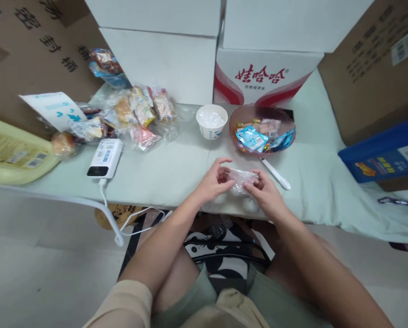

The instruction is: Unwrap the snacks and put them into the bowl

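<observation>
Between both hands, just above the table's front edge, is a small clear plastic wrapper (240,179). My left hand (215,181) pinches its left side with thumb and fingers. On the opposite side my right hand (263,191) grips it, thumb on top. Whether anything lies inside the wrapper I cannot make out. Right behind the hands stands a white paper cup (211,132) with crumpled clear plastic in it. To its right a pink translucent bowl (238,141) holds several small packets, a blue-and-white one (252,138) among them. A white-handled tool (275,174) lies before the bowl.
Wrapped breads and snacks (135,111) are heaped at the back left. A white power bank (105,158) with a cable stands before them. White boxes (159,64) line the back; cartons (378,68) flank the sides. A yellow jug (16,155) sits at far left, a pen (400,202) at right.
</observation>
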